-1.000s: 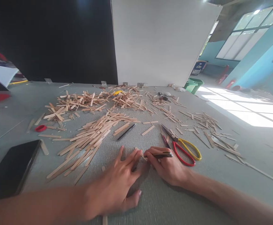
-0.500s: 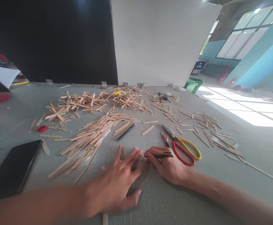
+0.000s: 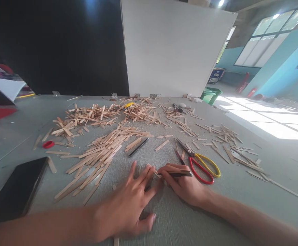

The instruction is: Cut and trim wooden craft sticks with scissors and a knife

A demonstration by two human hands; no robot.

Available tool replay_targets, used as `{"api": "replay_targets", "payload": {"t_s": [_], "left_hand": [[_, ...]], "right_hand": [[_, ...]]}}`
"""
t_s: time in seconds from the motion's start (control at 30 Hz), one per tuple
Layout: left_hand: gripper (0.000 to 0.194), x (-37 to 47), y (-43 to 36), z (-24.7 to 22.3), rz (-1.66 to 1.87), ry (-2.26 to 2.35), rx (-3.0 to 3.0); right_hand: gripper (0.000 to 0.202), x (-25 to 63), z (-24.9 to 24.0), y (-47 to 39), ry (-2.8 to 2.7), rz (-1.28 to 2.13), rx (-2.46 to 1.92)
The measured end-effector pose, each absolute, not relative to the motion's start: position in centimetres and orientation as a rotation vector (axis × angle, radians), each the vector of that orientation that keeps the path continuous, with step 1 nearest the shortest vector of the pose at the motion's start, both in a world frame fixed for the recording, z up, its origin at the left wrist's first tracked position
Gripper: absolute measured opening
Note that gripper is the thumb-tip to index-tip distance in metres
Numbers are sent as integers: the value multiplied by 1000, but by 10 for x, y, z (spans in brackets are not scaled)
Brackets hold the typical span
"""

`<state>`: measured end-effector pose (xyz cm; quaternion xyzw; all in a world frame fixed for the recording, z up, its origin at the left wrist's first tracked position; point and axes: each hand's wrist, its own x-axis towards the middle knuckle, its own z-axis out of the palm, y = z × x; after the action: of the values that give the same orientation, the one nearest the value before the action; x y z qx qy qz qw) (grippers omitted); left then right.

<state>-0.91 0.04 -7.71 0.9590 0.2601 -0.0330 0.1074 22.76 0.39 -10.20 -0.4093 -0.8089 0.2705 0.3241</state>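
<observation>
My right hand (image 3: 189,186) is closed around a dark pen-like tool (image 3: 181,173), its tip end toward a small wooden piece (image 3: 157,173) on the table. Pressed down beside that piece, my left hand (image 3: 136,198) has its fingers spread, with two fingertips on or next to the wood. What lies under those fingertips is mostly hidden. Scissors (image 3: 191,153) with one red and one yellow handle lie just beyond my right hand. A dark pen (image 3: 138,147) rests past my left fingers, near a fan of wooden sticks (image 3: 105,147).
A black phone (image 3: 18,186) lies at the left, near a red ring (image 3: 48,144). Heaps of sticks (image 3: 138,111) spread along the back, with more scraps (image 3: 228,133) at the right. Upright black and white panels (image 3: 169,48) stand behind the grey table (image 3: 184,225).
The view has tilted slightly, so the table contents appear a little lower. Both hands keep nearly the same pose beside the small wooden piece, and the tool stays in my right hand.
</observation>
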Motion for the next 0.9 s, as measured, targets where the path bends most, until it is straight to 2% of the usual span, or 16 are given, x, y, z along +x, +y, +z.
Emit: {"api": "replay_targets", "payload": {"t_s": [0.17, 0.3, 0.37, 0.43, 0.57, 0.73, 0.9], "left_hand": [[79, -10, 0, -76, -36, 716, 2960], [39, -10, 4, -73, 570, 675, 3147], [29, -11, 8, -68, 814, 721, 3086], [32, -14, 12, -61, 829, 836, 2851], [34, -18, 19, -44, 499, 1090, 2279], [32, -18, 25, -27, 362, 1135, 2313], [62, -20, 32, -29, 217, 1211, 2427]], "right_hand": [[27, 226, -105, 5, -2088, 688, -1030], [29, 227, -106, 6, -2081, 650, -1044], [28, 227, -106, 7, -2082, 638, -1040], [28, 226, -106, 8, -2087, 630, -1032], [30, 225, -105, 9, -2097, 616, -1026], [31, 225, -106, 10, -2113, 599, -1036], [29, 225, -106, 10, -2114, 608, -1050]]}}
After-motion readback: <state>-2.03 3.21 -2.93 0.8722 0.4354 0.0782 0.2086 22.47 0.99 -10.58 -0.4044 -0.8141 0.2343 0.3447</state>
